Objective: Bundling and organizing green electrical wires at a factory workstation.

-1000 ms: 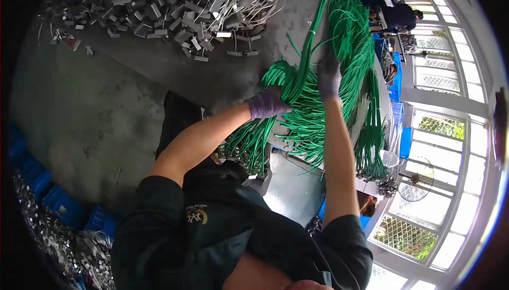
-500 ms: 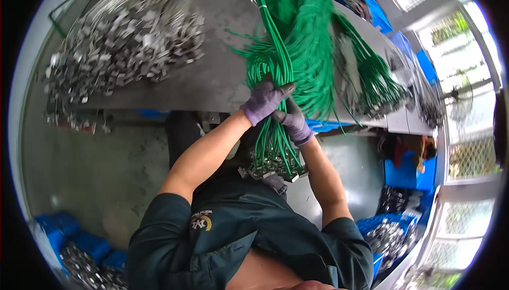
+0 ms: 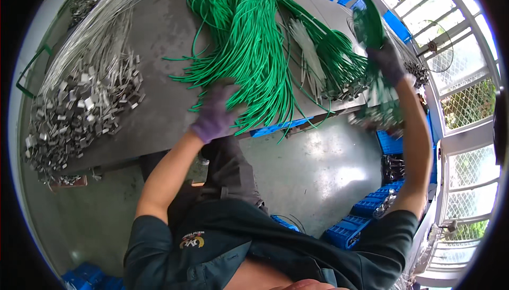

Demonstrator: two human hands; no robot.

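My right hand [image 3: 387,63], in a purple glove, is closed around a bundle of green cables [image 3: 371,27] held up at the far right. The bundle's metal-tipped ends [image 3: 377,116] hang below the hand, blurred by motion. My left hand [image 3: 214,112], gloved the same way, is over the near left edge of a big pile of loose green cables [image 3: 246,51]. Its fingers look apart and nothing shows in them, though they are somewhat smeared. Another green bundle with metal ends [image 3: 331,51] lies on the table right of the pile.
The grey table [image 3: 159,35] carries a heap of clear cables with metal ends [image 3: 85,99] on its left. A short clear bundle [image 3: 309,59] lies between the green ones. Blue crates [image 3: 344,231] stand on the floor at right. A fan [image 3: 432,47] stands by the windows.
Both hands were together on the green bundle in front of my body. The right hand has carried it to the far right; the left has let go and moved left. My view has shifted.
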